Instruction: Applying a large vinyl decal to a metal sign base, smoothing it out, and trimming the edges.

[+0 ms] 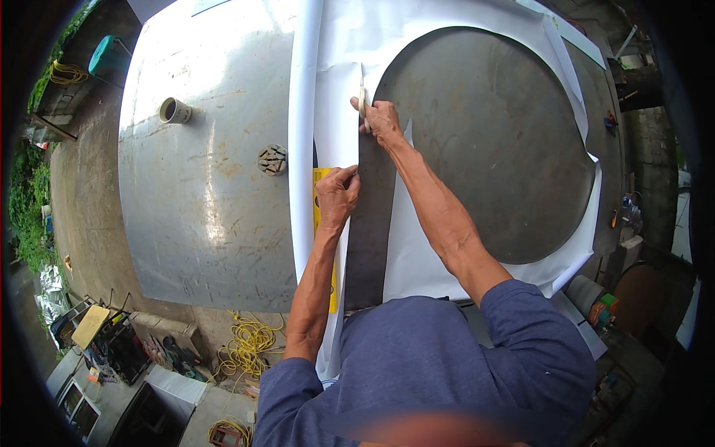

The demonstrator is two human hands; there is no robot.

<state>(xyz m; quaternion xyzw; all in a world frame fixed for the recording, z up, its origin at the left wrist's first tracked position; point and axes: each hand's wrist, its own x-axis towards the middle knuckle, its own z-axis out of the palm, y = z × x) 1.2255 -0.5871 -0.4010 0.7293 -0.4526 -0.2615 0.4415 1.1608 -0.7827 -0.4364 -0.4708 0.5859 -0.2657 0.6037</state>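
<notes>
A large white sheet (432, 287), probably paper, lies over a metal work surface, framing a big round dark area (484, 141). In my right hand (383, 121) is a pair of scissors (362, 103) with pale handles, its blades at the upper end of a cut in the sheet. My left hand (337, 195) pinches the cut edge of the white strip (339, 112) to the left of that cut, nearer to me. Dark metal shows through the gap between the cut edges. A flat yellow strip-like tool (333, 287) lies partly hidden under my left forearm.
Left of the rolled sheet edge (304, 149), a cup (175, 111) and a round slotted piece (272, 159) stand on the bare metal (223, 223). Tangled yellow cord (246, 346) lies on the ground at lower left. A green stool (106, 56) stands at far left.
</notes>
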